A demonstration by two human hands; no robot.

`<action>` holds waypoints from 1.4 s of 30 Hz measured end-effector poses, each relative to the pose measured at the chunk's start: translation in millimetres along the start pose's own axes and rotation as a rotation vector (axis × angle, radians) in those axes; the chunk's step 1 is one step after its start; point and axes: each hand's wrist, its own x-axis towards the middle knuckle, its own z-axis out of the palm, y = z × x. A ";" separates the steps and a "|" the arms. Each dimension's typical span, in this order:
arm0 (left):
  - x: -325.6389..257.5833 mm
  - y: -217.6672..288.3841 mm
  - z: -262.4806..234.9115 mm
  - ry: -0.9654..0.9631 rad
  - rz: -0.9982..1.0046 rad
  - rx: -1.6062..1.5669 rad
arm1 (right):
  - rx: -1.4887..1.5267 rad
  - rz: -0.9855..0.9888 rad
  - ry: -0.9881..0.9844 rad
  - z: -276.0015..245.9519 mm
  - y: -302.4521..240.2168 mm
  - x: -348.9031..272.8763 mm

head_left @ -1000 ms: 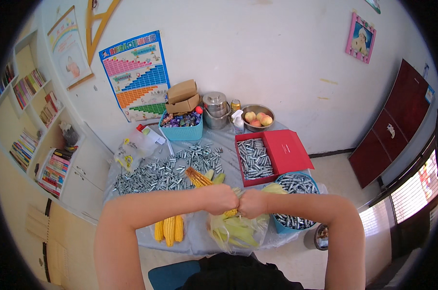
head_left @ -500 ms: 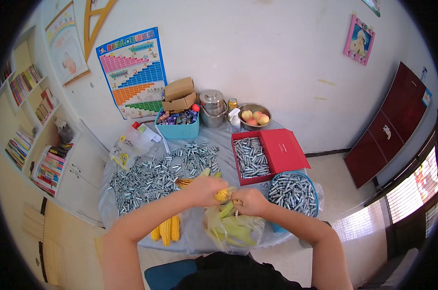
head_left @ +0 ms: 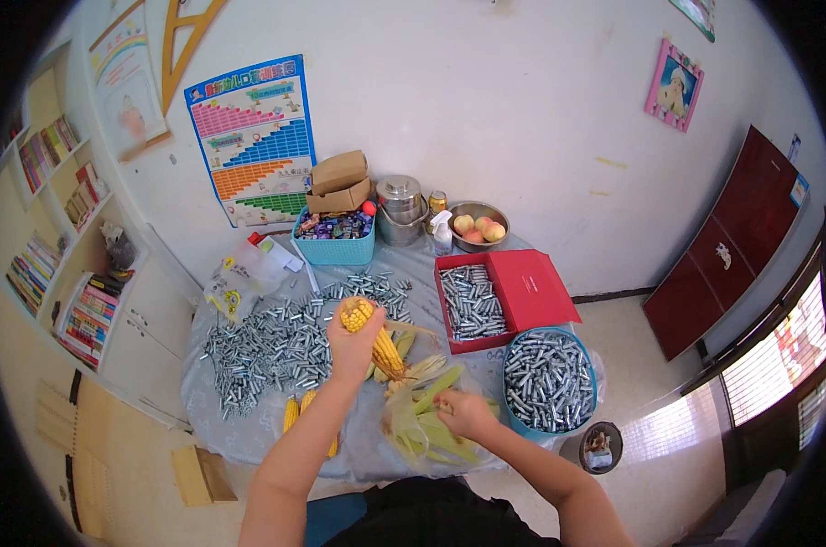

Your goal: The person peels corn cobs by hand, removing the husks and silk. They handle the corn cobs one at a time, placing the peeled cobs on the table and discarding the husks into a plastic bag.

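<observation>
Gripping a stiff, knobbly corn cob (head_left: 369,334) mid-length, the left hand (head_left: 353,346) has its fingers closed, while the right hand (head_left: 465,415) pinches soft, light husks (head_left: 431,428).

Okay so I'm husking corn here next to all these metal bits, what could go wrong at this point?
The left hand holds the corn cob right over the loose metal pieces, so kernels or silk could drop among them. The right hand is in the bag of husks at the table edge; it might slide off.
</observation>
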 end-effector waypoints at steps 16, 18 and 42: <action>-35.8 -29.5 -9.8 0.152 -0.369 -0.391 | 0.189 0.211 -0.205 15.5 31.3 6.9; -38.6 -39.3 -11.7 0.194 -0.403 -0.409 | 0.465 0.344 -0.116 -2.1 11.1 -1.6; -58.1 -58.7 -25.0 0.137 -0.532 -0.380 | 0.581 0.364 0.477 -37.1 12.6 0.3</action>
